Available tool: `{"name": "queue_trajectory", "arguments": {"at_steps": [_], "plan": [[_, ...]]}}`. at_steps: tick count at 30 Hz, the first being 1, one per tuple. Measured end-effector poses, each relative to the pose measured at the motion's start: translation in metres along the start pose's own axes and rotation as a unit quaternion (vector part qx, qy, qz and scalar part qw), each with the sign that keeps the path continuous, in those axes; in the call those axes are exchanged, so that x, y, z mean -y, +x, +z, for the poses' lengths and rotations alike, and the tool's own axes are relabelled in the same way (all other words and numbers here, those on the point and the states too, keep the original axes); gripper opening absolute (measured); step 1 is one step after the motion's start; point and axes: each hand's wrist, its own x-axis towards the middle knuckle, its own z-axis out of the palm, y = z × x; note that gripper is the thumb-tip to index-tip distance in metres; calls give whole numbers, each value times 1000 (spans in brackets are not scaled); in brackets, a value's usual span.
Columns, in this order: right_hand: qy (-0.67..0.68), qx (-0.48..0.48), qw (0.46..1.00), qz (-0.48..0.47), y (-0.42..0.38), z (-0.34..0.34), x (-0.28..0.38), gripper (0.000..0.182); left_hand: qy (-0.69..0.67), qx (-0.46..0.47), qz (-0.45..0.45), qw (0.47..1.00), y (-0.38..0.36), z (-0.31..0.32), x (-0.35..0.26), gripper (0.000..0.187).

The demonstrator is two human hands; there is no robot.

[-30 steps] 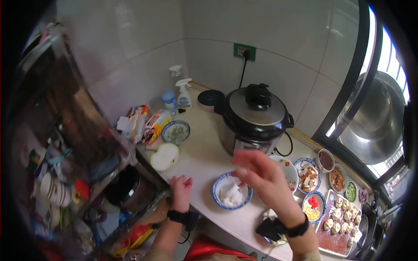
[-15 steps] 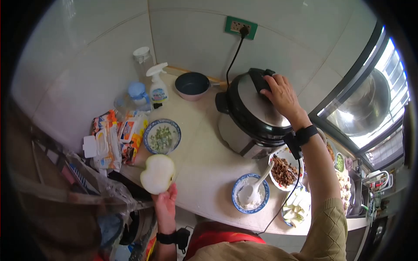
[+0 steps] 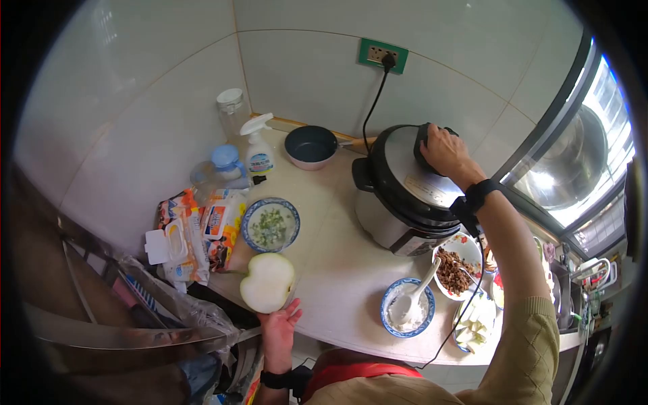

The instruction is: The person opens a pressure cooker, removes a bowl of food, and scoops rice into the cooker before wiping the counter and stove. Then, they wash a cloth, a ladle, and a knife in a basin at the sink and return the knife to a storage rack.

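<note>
My right hand (image 3: 448, 154) is wrapped round the black lid handle (image 3: 424, 145) on top of an electric pressure cooker (image 3: 395, 219). The cooker's lid sits on its body. Down at the counter's near left edge, my left hand (image 3: 280, 327) has its fingers spread at the lower rim of a halved pale gourd (image 3: 268, 282). The white cut face of the gourd points up. Just beyond it stands a blue-patterned bowl (image 3: 271, 225) with chopped green pieces inside.
A small dark pan (image 3: 311, 145), a spray bottle (image 3: 259, 148) and wipe packets (image 3: 185, 246) line the back and left. On the right are a bowl of white powder with a spoon (image 3: 410, 307), a bowl of brown mince (image 3: 453, 271) and sliced pale pieces (image 3: 474, 322). A cord (image 3: 375, 108) runs to the socket.
The view has shifted, moving everything right and down. My left hand's fingers have spread at the gourd. The lid handle looks slightly turned, with my right hand still on it.
</note>
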Motion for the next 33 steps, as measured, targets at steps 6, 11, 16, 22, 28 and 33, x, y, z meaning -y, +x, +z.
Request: {"name": "queue_trajectory", "arguments": {"at_steps": [6, 11, 16, 22, 28, 33], "plan": [[14, 38, 999, 20, 0, -4, 0, 35, 1, -16, 1, 1000, -4, 2, -2, 53], [23, 55, 996, -62, 5, -9, -16, 38, 22, -7, 18, 1000, -1, 4, 0, 51], [-28, -35, 997, -69, 29, -21, -12, 20, -3, 34, -44, 998, 32, -54, 11, 36], [129, -175, 976, 7, -29, -60, 5, 27, 7, 60, -80, 995, 9, -13, -1, 29], [147, -209, 966, 33, -125, -98, -73, 38, 24, 51, -69, 996, 6, -1, -6, 24], [47, -118, 973, 193, -236, -106, -164, 20, 21, 50, -32, 998, 31, -33, 14, 17]]}}
